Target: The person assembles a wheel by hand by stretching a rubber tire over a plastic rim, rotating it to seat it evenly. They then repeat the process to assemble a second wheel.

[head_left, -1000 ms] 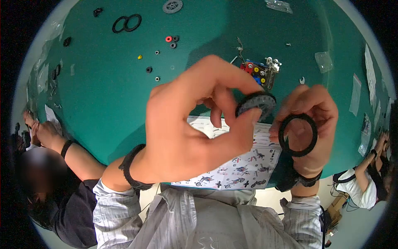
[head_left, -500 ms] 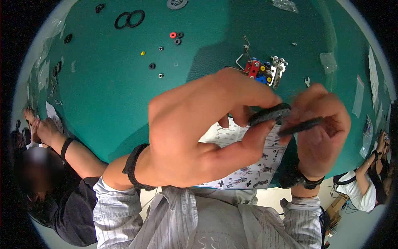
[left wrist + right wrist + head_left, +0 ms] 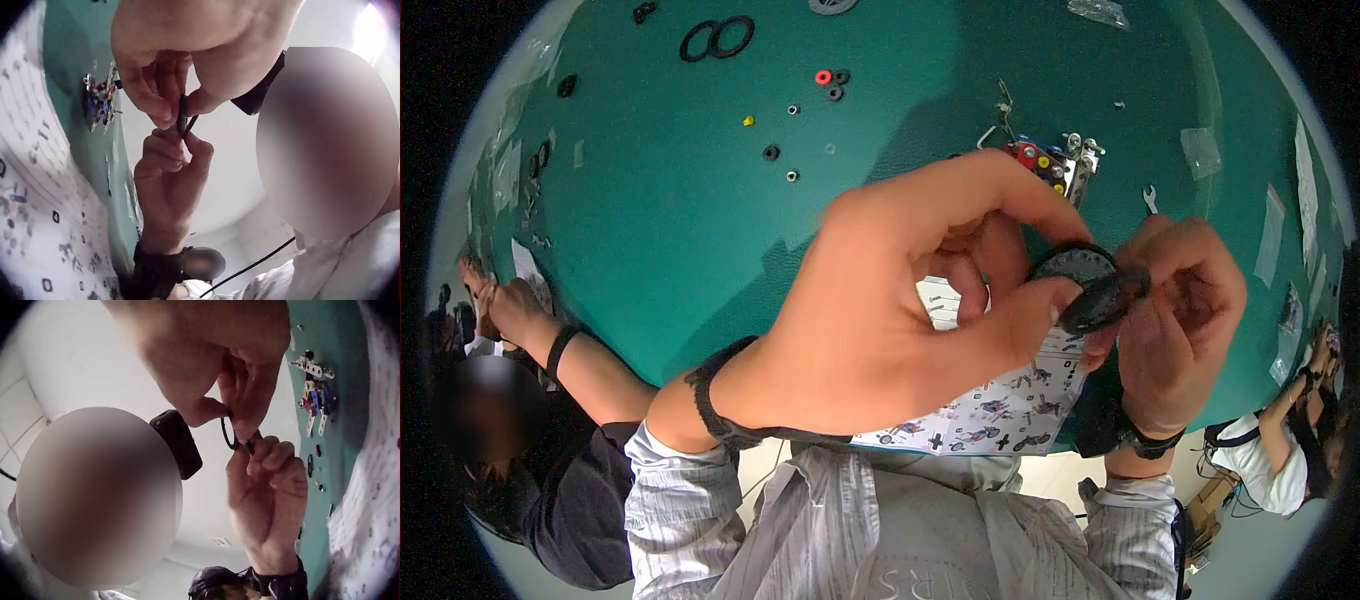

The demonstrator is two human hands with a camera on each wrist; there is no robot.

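My left hand pinches a grey toy wheel with a black rim between thumb and forefinger. My right hand holds a black rubber tyre ring in its fingertips. Tilted, the ring overlaps the wheel's near right edge in the head view. Both hands are raised over a printed instruction sheet. In the right wrist view the ring shows as a thin loop beside the fingers, and the left hand's fingertips come right up to it. Behind the hands stands a small red, blue and metal model, partly hidden.
Two black rings lie on the green table at the far left. Small red, black, yellow and metal parts are scattered near the middle. A small wrench and plastic bags lie on the right. Another person sits at left.
My left hand has moved right with the wheel. The ring, once facing the camera and apart, has been turned and brought against the wheel in this view.
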